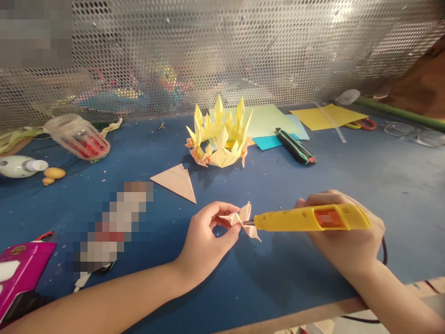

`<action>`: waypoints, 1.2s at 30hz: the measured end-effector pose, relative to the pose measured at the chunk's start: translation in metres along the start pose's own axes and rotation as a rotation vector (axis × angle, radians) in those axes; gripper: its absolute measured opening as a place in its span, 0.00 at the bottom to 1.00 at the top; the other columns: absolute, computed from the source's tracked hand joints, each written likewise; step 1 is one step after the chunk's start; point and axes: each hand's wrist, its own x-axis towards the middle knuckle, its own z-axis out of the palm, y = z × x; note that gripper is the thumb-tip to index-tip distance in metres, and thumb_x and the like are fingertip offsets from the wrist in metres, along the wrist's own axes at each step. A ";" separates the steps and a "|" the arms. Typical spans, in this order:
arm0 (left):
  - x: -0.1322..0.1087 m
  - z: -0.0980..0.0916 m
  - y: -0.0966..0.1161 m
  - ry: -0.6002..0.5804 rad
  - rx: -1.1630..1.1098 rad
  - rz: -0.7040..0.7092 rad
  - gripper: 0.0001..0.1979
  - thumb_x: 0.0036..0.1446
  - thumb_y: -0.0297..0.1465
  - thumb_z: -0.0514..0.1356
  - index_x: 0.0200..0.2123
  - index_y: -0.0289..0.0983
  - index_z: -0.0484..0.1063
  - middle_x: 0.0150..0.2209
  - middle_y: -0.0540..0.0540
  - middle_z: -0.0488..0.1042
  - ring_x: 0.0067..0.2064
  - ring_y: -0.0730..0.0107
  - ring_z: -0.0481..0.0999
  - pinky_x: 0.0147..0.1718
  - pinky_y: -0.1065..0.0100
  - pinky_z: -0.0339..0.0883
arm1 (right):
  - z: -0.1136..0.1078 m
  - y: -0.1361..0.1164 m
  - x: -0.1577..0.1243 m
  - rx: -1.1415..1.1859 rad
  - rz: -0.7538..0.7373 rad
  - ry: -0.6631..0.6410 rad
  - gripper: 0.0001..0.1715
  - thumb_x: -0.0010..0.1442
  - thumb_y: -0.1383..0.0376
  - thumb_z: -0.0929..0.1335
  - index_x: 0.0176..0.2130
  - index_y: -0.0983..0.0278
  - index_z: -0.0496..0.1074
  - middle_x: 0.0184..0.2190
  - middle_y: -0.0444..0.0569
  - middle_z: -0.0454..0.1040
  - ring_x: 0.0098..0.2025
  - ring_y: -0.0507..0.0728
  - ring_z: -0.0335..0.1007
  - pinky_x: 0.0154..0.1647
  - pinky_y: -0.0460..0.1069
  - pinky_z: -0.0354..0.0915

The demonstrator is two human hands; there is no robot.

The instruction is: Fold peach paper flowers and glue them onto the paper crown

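Between the thumb and fingers of my left hand (205, 236) is a small pale-pink folded paper flower (246, 214) with pointed petals. My right hand (347, 241) grips a yellow hot glue gun (292, 219) with an orange window in its side. Its metal nozzle points left and reaches the middle of the flower; whether it touches the paper I cannot tell. Beyond my hands stands a yellow folded-paper crown (222, 144) with tall points and small orange-pink flowers round its lower edge. A pink folded paper triangle (177, 182) lies left of the crown.
A green-black utility knife (295, 146) lies by coloured paper sheets (264, 118) and a yellow sheet (327, 116). Scissors (366, 124) are behind. At left are a clear plastic jar (78, 137), a white bottle (21, 166) and a magenta object (28, 269). A perforated metal panel (222, 51) closes the back.
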 end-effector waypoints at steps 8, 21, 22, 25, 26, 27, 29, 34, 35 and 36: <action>0.000 0.000 0.001 0.004 -0.006 -0.016 0.07 0.54 0.26 0.63 0.38 0.37 0.75 0.35 0.47 0.79 0.36 0.68 0.79 0.40 0.67 0.75 | -0.001 0.000 0.001 0.032 -0.002 -0.018 0.08 0.59 0.67 0.71 0.31 0.57 0.67 0.23 0.37 0.68 0.23 0.50 0.67 0.23 0.46 0.58; 0.000 0.000 0.000 0.025 -0.020 -0.025 0.08 0.53 0.25 0.64 0.38 0.37 0.76 0.35 0.47 0.79 0.35 0.69 0.79 0.38 0.69 0.75 | -0.002 0.002 0.001 0.034 0.016 -0.033 0.08 0.58 0.69 0.69 0.31 0.56 0.68 0.23 0.38 0.69 0.21 0.52 0.65 0.22 0.47 0.58; 0.000 0.000 0.000 0.025 -0.023 -0.025 0.08 0.53 0.25 0.64 0.38 0.37 0.76 0.35 0.47 0.79 0.35 0.69 0.80 0.38 0.68 0.75 | -0.002 0.002 0.001 0.032 0.014 -0.036 0.08 0.58 0.69 0.69 0.31 0.56 0.68 0.23 0.38 0.69 0.21 0.52 0.65 0.23 0.47 0.58; 0.001 0.001 0.000 0.031 -0.029 -0.025 0.08 0.52 0.25 0.64 0.38 0.37 0.76 0.35 0.47 0.79 0.36 0.67 0.80 0.39 0.68 0.75 | -0.002 0.003 0.002 0.031 0.004 -0.056 0.07 0.58 0.69 0.68 0.31 0.57 0.67 0.23 0.38 0.69 0.21 0.52 0.66 0.23 0.47 0.59; 0.001 0.001 0.000 0.032 -0.029 -0.025 0.08 0.52 0.25 0.64 0.38 0.37 0.76 0.35 0.47 0.80 0.36 0.67 0.80 0.39 0.67 0.75 | -0.002 0.003 0.002 0.033 -0.001 -0.064 0.07 0.58 0.69 0.68 0.31 0.57 0.67 0.23 0.38 0.70 0.21 0.52 0.66 0.24 0.47 0.59; 0.001 0.000 -0.001 0.031 -0.028 -0.023 0.08 0.53 0.25 0.64 0.38 0.37 0.76 0.35 0.47 0.80 0.36 0.67 0.80 0.39 0.67 0.75 | -0.002 0.003 0.002 0.032 -0.006 -0.071 0.07 0.58 0.69 0.68 0.32 0.57 0.67 0.23 0.38 0.70 0.22 0.52 0.66 0.24 0.47 0.59; 0.000 0.000 -0.001 0.026 -0.024 -0.023 0.08 0.53 0.25 0.64 0.39 0.37 0.76 0.36 0.46 0.80 0.37 0.67 0.80 0.40 0.67 0.75 | -0.002 0.004 0.002 0.027 -0.013 -0.074 0.07 0.58 0.68 0.68 0.32 0.57 0.67 0.24 0.38 0.70 0.22 0.52 0.66 0.25 0.47 0.59; 0.000 -0.001 -0.002 0.017 -0.027 -0.024 0.09 0.53 0.25 0.64 0.39 0.38 0.75 0.36 0.46 0.80 0.37 0.67 0.80 0.40 0.67 0.75 | -0.002 0.007 0.003 0.011 -0.035 -0.074 0.06 0.59 0.67 0.69 0.33 0.57 0.67 0.24 0.38 0.70 0.23 0.52 0.67 0.26 0.47 0.60; 0.000 -0.001 -0.002 0.017 -0.028 -0.024 0.08 0.53 0.25 0.64 0.39 0.38 0.75 0.36 0.46 0.80 0.37 0.67 0.80 0.40 0.67 0.75 | -0.002 0.007 0.003 0.007 -0.036 -0.074 0.06 0.59 0.67 0.69 0.33 0.57 0.67 0.24 0.38 0.70 0.23 0.52 0.67 0.26 0.47 0.60; 0.000 -0.001 -0.001 0.019 -0.027 -0.025 0.08 0.54 0.25 0.64 0.39 0.38 0.75 0.36 0.46 0.80 0.37 0.68 0.80 0.40 0.68 0.75 | -0.002 0.008 0.003 0.002 -0.037 -0.072 0.06 0.59 0.67 0.69 0.33 0.57 0.67 0.24 0.39 0.70 0.23 0.52 0.67 0.26 0.47 0.59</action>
